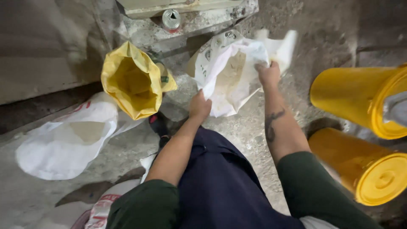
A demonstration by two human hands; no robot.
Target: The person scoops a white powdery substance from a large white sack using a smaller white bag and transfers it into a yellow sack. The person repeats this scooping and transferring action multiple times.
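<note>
A: Where is the white sack (231,72) from the hands?

B: It hangs in front of the person, at about twelve o'clock from the body, above the concrete floor (254,131); both hands grip it at its open mouth; the left hand (199,106) is clenched on the near edge of the mouth, at about seven o'clock of the sack; the right hand (268,74) is clenched on the far edge, at about three o'clock of it.

A: So which hand is nearer to the body?

B: The left one; the right arm is stretched further forward; the mouth of the sack is therefore pulled open along a line from seven o'clock to two o'clock, and I can see its pale inside between the two hands.

A: And the long axis of the sack?

B: It seems to run down and away from the hands toward eleven o'clock, but the bottom end is folded, so I cannot tell it exactly.

A: What stands about it?

B: A yellow sack (131,80) stands open at nine o'clock from the white one, near but apart; another white sack (63,144) lies flat on the floor at eight o'clock; two yellow drums (364,161) lie on their sides at four o'clock, well apart; a drink can (171,19) stands on a ledge at eleven o'clock.
</note>
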